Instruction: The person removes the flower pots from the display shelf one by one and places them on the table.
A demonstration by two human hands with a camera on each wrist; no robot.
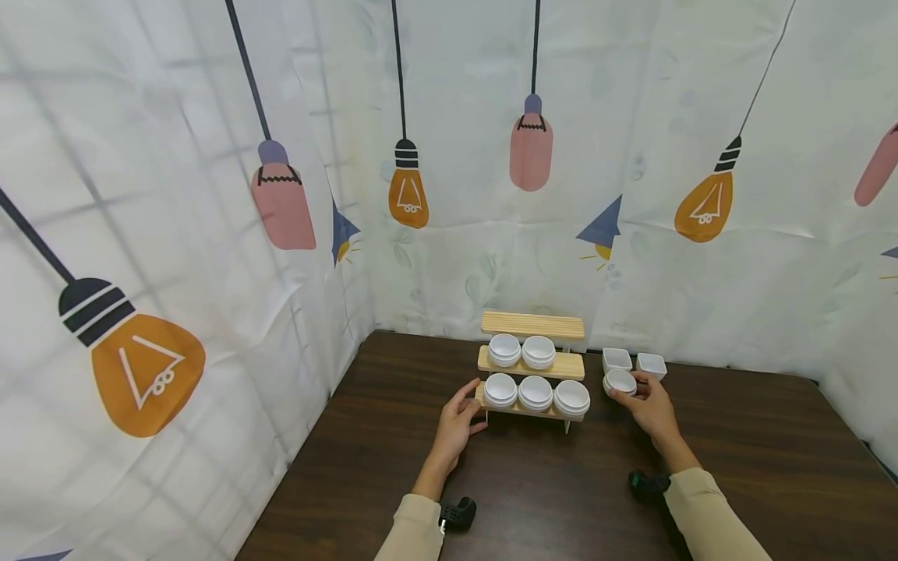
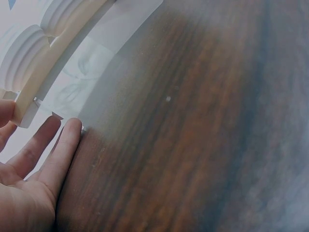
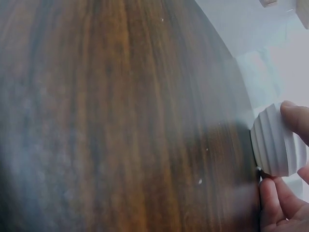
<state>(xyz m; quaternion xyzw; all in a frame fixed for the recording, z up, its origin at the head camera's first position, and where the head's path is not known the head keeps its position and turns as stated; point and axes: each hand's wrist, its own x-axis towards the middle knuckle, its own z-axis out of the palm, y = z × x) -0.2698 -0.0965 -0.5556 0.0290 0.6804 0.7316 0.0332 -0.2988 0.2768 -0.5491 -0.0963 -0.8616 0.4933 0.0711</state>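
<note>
On dark table, hands touching rack, bowl

Grid-like shadows cross the bright printed cloth, while both wrist views look hazy, partly blurred

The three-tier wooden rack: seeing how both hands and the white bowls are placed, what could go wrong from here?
The left hand touches the left end of the rack's bottom shelf; a nudge might slide the five round bowls.

The bottom shelf's rightmost bowl sits right at that shelf's end, so a bump could tip it off.

The bowl in the right hand is close to two square bowls and might knock them.
</note>
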